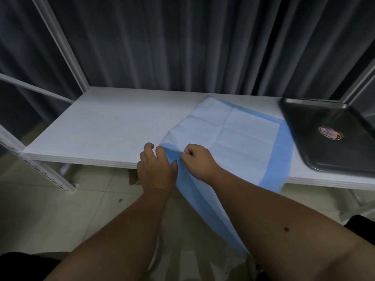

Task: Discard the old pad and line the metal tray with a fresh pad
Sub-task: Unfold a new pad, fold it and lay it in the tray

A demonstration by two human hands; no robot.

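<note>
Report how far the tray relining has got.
Done: the metal tray sits bare on the table, no pad in it. In hand: left hand and right hand pinch the blue-edged pad at its near edge. Left: laying a pad in the tray.

A white shelf board (pixel 113 126) spans the middle of my frame. On it, right of centre, a blue-bordered white pad (pixel 241 130) lies unfolded, its near part hanging off the front edge toward the tiled floor (pixel 50 209). At far right I see a dark metal tray (pixel 332 142) resting flat, a round sticker (pixel 329 133) inside it.
</note>
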